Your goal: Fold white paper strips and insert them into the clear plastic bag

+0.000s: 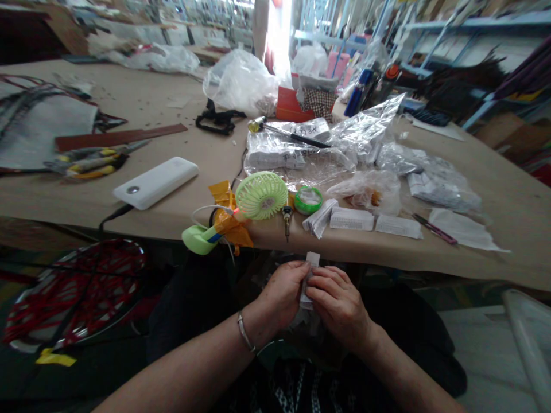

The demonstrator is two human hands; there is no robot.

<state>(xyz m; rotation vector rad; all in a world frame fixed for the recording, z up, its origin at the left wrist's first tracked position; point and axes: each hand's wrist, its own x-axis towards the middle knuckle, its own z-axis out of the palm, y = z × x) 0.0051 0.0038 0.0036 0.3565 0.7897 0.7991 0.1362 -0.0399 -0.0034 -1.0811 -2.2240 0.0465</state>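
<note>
Below the table's front edge, my left hand (282, 291) grips a narrow white printed label (313, 260), thumb along its top. My right hand (338, 295) has its fingers closed on the same label from the other side. Whether it is one label or a small stack I cannot tell. On the table just beyond lie a fanned bundle of paper labels (319, 219) and two flat stacks of printed labels (352, 219) in a row. A round green tub (308, 199) with white content stands behind them.
A green fan (262, 195) is taped at the table edge, near a small screwdriver-like tool (287, 221). Left of it lie a white power bank (156, 182) and several pliers (92, 160). Clear plastic bags (443, 178) and a dark red pen (434, 229) are on the right.
</note>
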